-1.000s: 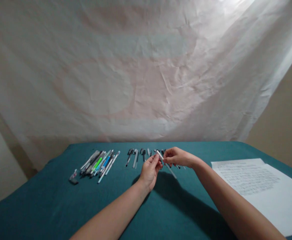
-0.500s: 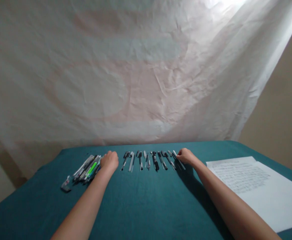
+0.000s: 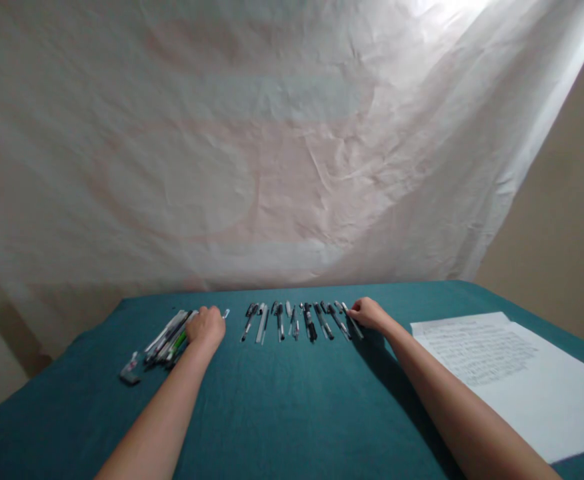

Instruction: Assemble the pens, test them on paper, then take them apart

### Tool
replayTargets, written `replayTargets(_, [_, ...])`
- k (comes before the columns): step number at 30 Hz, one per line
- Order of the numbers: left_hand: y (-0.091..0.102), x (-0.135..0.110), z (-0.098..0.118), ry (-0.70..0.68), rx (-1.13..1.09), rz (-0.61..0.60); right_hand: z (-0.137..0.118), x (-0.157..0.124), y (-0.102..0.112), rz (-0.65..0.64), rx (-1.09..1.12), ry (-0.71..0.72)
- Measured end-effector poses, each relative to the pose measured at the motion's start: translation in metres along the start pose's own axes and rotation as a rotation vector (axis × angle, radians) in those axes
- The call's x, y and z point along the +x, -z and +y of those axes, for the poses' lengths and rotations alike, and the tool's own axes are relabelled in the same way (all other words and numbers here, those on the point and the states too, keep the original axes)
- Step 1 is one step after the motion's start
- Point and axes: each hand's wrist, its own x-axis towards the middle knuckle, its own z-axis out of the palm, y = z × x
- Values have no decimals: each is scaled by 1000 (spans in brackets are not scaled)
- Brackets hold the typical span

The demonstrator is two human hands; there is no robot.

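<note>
My left hand (image 3: pixel 206 327) rests with curled fingers on the right side of a bunch of pens (image 3: pixel 169 339) at the far left of the teal table (image 3: pixel 292 407); what its fingers grip is hidden. My right hand (image 3: pixel 368 312) reaches to the right end of a row of several pens (image 3: pixel 297 321) laid side by side, its fingertips pinched on the last white pen (image 3: pixel 353 325) there.
A printed sheet of paper (image 3: pixel 502 373) lies on the right of the table. A small dark object (image 3: pixel 129 370) sits left of the pen bunch. A wrinkled white cloth (image 3: pixel 252 147) hangs behind the table as a backdrop.
A second ago both hands held one white pen together above the table. They have parted: the left went to the pen bunch, the right laid the pen at the row's right end.
</note>
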Motion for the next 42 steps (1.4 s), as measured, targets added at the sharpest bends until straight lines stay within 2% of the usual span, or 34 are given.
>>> replayTargets(3, [-2,-2,1,-14,9,22,1,0,-1,1,5,13])
replayTargets(13, [9,-4,8,28,-44,-112,0,-2,1,2,49,-3])
replayTargets(18, [19,2,10,31,-93,-151,-1,-4,9,82,88,-41])
replayTargets(21, [31,-1,22,-38,-174,-128,-10,-8,16,133,142,-28])
replayTargets(24, [43,-15,47,-239,-531,-74,-32,-17,20,101,246,43])
replayTargets(28, [51,-50,89,-370,-1111,-299,-74,-40,20,-41,445,186])
replayTargets(30, [52,-67,105,-391,-1279,-425,-93,-53,18,-180,742,271])
replayTargets(33, [52,-85,120,-404,-1407,-558,-112,-66,13,-211,906,291])
replayTargets(37, [47,-95,128,-411,-1560,-728,-118,-70,10,-194,898,293])
replayTargets(42, [43,-102,133,-243,-1811,-905,-112,-68,8,-289,907,305])
